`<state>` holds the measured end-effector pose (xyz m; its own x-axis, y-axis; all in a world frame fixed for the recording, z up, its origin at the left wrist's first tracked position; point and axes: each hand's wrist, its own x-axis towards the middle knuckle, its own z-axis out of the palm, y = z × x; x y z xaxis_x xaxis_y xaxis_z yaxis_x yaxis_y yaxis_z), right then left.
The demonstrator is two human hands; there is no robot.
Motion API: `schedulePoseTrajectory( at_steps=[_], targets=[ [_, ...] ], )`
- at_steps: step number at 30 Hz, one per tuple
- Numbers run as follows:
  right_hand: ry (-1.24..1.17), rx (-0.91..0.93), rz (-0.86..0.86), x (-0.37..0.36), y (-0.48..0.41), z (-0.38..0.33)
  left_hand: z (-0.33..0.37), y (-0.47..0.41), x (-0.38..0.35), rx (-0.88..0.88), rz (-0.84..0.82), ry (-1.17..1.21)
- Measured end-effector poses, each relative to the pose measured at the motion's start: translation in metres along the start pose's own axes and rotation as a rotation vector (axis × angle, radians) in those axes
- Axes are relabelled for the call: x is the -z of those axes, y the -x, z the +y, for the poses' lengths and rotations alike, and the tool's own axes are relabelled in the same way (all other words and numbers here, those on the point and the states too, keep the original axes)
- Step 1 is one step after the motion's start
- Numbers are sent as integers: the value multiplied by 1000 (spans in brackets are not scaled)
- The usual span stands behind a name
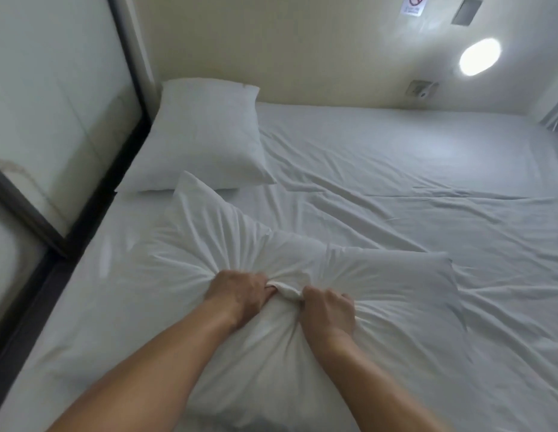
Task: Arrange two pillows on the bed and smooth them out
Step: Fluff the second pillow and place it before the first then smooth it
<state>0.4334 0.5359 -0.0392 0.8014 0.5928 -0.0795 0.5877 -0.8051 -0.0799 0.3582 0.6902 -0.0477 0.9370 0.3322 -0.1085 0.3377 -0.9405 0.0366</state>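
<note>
A white pillow point(206, 135) lies flat in the far left corner of the bed point(427, 182), against the wall. A second white pillow point(302, 353) lies nearer to me, wrinkled, with one corner pointing at the first pillow. My left hand point(240, 291) and my right hand point(329, 310) sit side by side on its middle. Both are closed on a bunched fold of its cover, and creases radiate from the grip.
A dark-framed glass panel point(69, 120) runs along the bed's left edge. The beige wall behind carries a lit oval lamp point(480, 57), a socket point(421, 88), a grey plate and a no-smoking sign. The white sheet is creased across the middle and right.
</note>
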Motion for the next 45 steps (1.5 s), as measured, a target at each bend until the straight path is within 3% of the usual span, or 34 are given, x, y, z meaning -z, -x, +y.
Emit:
schedulePoseTrajectory(
  at_steps=[3,8,12,14,17,21,25,28,33,36,39,45],
  targets=[
    [-168,-47,138,34,-10,1,-5,8,38,5,121,33],
    [-277,42,364,107,-37,-24,-23,16,114,140,279,156],
    [-483,98,389,131,-56,-64,-44,37,151,291,334,269],
    [-575,212,370,128,-57,-83,-54,51,145,378,300,334],
    [-589,319,215,96,-48,-104,-67,77,107,479,185,403],
    [-473,34,-72,41,-22,-107,-107,95,67,595,195,189],
    [-657,-336,-223,7,8,-119,-150,90,41,710,-31,211],
    [-865,-677,-262,-16,15,-128,-168,75,19,762,-97,298],
    [-824,-740,-213,-40,-3,-137,-182,56,-11,771,-110,401],
    [-941,-659,-49,-42,-6,-131,-176,62,-20,686,-22,434],
    [-986,-567,103,-26,0,-125,-172,75,-1,642,177,492],
    [-947,-303,264,28,-14,-121,-160,122,37,781,560,575]
  ],
)
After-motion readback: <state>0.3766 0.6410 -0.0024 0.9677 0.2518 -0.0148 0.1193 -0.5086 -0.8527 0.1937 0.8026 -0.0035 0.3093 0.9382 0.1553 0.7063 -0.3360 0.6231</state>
